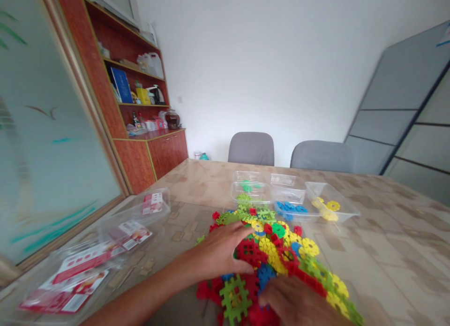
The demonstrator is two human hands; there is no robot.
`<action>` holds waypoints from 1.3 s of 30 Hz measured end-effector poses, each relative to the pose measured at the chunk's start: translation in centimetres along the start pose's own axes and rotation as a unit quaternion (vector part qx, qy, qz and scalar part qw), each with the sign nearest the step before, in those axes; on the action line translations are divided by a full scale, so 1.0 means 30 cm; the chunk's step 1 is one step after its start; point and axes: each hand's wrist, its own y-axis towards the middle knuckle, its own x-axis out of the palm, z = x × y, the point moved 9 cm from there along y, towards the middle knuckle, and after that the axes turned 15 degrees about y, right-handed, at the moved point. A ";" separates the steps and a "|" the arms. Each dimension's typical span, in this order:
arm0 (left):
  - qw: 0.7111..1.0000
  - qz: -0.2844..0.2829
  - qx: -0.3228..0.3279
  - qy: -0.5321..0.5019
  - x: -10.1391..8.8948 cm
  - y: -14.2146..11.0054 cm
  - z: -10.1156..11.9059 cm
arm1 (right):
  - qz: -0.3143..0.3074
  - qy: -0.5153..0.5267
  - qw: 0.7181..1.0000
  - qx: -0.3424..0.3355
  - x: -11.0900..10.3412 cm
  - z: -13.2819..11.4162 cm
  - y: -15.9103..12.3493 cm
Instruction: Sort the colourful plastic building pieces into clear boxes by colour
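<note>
A heap of plastic building pieces spreads in front of me, with a red square lattice piece [249, 252], a green lattice piece [235, 299], yellow flower discs [309, 246] and a blue disc [266, 274]. Over the left part of the heap lies my left hand [227, 246], open, its thumb and fingers spread around the red lattice piece without closing on it. My right hand [293, 298] is low at the near side of the heap, just right of the blue disc. Its fingers curl down together among the pieces; what they grip is hidden.
Behind the heap stand clear plastic trays: one with green pieces [247, 185], one with blue discs [291, 208], one with yellow discs [331, 207]. Clear packages with red labels [84, 265] lie at the left. Two grey chairs [251, 148] stand beyond the table [386, 223].
</note>
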 end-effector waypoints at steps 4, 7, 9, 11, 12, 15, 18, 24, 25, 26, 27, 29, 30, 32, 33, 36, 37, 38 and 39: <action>0.996 0.073 -0.012 -0.041 -0.105 -0.008 -0.084 | 0.118 0.043 0.992 0.003 -0.174 0.012 0.043; 0.991 0.123 -0.037 -0.046 -0.147 -0.011 -0.140 | 0.121 0.024 0.992 0.016 -0.190 0.055 0.112; 0.989 0.134 -0.037 -0.052 -0.145 -0.008 -0.154 | 0.092 0.006 0.995 0.026 -0.158 0.084 0.161; 0.989 0.133 -0.036 -0.054 -0.130 -0.002 -0.159 | 0.051 -0.016 0.998 0.044 -0.116 0.108 0.192; 0.989 0.132 -0.036 -0.054 -0.122 0.002 -0.160 | 0.032 -0.022 0.998 0.056 -0.099 0.119 0.199; 0.990 0.122 -0.036 -0.053 -0.104 0.010 -0.161 | 0.008 -0.007 0.997 0.072 -0.082 0.134 0.194; 0.991 0.115 -0.039 -0.061 -0.094 0.016 -0.163 | 0.001 0.032 0.996 0.081 -0.085 0.146 0.179; 0.991 0.111 -0.044 -0.061 -0.079 0.019 -0.167 | -0.009 0.035 0.993 0.115 -0.068 0.167 0.165; 0.991 0.112 -0.045 -0.061 -0.079 0.019 -0.167 | -0.002 0.038 0.993 0.111 -0.070 0.165 0.163; 0.991 0.113 -0.045 -0.062 -0.080 0.019 -0.167 | 0.010 0.048 0.994 0.100 -0.079 0.163 0.161; 0.990 0.113 -0.046 -0.064 -0.082 0.018 -0.166 | 0.029 0.062 0.994 0.085 -0.095 0.160 0.158; 0.990 0.116 -0.048 -0.066 -0.090 0.018 -0.164 | 0.079 0.097 0.991 0.045 -0.152 0.162 0.147; 0.990 0.118 -0.049 -0.066 -0.094 0.019 -0.163 | 0.106 0.118 0.987 0.024 -0.191 0.170 0.139; 0.989 0.124 -0.053 -0.066 -0.103 0.020 -0.161 | 0.146 0.158 0.976 -0.008 -0.275 0.207 0.121; 0.988 0.126 -0.056 -0.066 -0.105 0.022 -0.160 | 0.156 0.171 0.973 -0.019 -0.316 0.236 0.114; 0.987 0.125 -0.062 -0.074 -0.107 0.028 -0.160 | 0.164 0.120 0.979 0.013 -0.423 0.386 0.097; 0.987 0.126 -0.061 -0.077 -0.107 0.031 -0.160 | 0.170 0.105 0.979 0.029 -0.458 0.450 0.092; 0.987 0.126 -0.061 -0.079 -0.108 0.034 -0.159 | 0.180 0.094 0.978 0.045 -0.491 0.517 0.088; 0.987 0.127 -0.061 -0.081 -0.108 0.036 -0.160 | 0.190 0.082 0.976 0.068 -0.521 0.588 0.085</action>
